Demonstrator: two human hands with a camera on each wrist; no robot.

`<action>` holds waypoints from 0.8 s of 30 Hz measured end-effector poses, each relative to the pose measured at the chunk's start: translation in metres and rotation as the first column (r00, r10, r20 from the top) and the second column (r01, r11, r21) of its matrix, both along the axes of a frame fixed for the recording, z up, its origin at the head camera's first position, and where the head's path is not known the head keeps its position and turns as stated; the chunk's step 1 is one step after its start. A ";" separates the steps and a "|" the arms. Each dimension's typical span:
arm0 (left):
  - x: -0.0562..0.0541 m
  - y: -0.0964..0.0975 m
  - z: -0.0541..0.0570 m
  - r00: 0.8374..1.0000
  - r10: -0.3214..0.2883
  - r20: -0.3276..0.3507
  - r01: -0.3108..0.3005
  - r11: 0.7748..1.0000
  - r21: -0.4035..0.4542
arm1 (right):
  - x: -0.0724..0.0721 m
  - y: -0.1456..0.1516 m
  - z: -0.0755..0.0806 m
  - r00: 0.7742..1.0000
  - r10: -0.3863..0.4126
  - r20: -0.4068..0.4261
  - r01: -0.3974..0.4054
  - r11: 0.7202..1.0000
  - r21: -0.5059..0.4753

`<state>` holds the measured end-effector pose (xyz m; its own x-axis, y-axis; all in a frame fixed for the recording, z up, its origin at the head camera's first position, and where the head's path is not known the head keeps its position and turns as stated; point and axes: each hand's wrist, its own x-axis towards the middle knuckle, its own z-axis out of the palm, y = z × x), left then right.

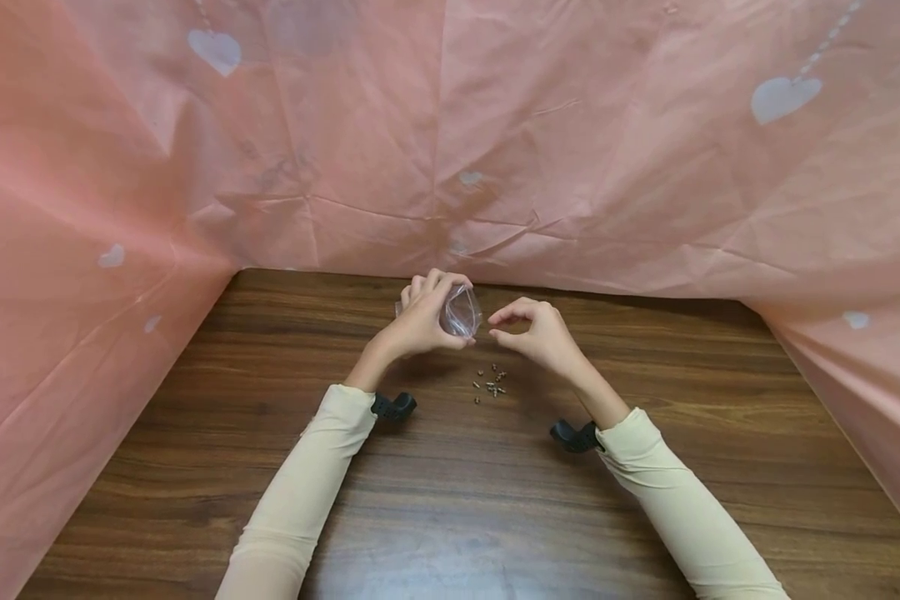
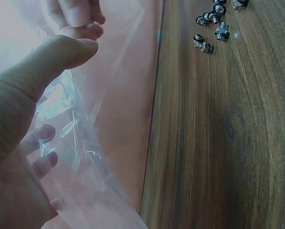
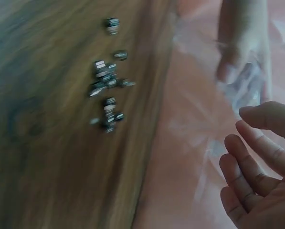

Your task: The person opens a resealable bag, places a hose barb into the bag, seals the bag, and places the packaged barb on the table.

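My left hand (image 1: 420, 323) grips a clear plastic bag (image 1: 462, 310), thumb on the near side and fingers on the far side, holding its mouth spread toward the right. Through the film in the left wrist view, the curled fingertips (image 2: 46, 162) show. Just right of the bag's mouth is my right hand (image 1: 540, 335), thumb and forefinger apart. Its loosely bent fingers (image 3: 242, 167) have nothing between them in the right wrist view. Below both hands, several small metal screw-like pieces (image 1: 492, 388) with dark rings lie loosely scattered on the wooden table.
The dark wooden table (image 1: 450, 500) ends at a pink cloth (image 1: 570, 167) with white hearts, hung along the back and both sides. Each wrist bears a black camera mount, one on the left (image 1: 394, 407) and one on the right (image 1: 572, 436).
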<state>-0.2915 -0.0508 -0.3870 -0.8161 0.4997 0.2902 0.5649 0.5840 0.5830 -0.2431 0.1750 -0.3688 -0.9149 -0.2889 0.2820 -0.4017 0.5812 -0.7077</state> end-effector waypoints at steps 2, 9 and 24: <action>-0.001 -0.001 0.000 1.000 0.004 -0.002 -0.004 1.000 -0.003 | 0.000 0.002 -0.004 1.000 0.014 -0.014 -0.013 0.999 0.031; -0.002 0.000 -0.001 1.000 0.011 -0.006 -0.011 1.000 -0.004 | 0.002 0.012 -0.016 0.995 0.065 -0.076 -0.051 0.985 0.164; -0.002 0.000 -0.002 1.000 0.012 -0.013 -0.012 1.000 -0.001 | 0.003 0.025 -0.035 0.991 0.117 -0.063 -0.097 0.960 0.262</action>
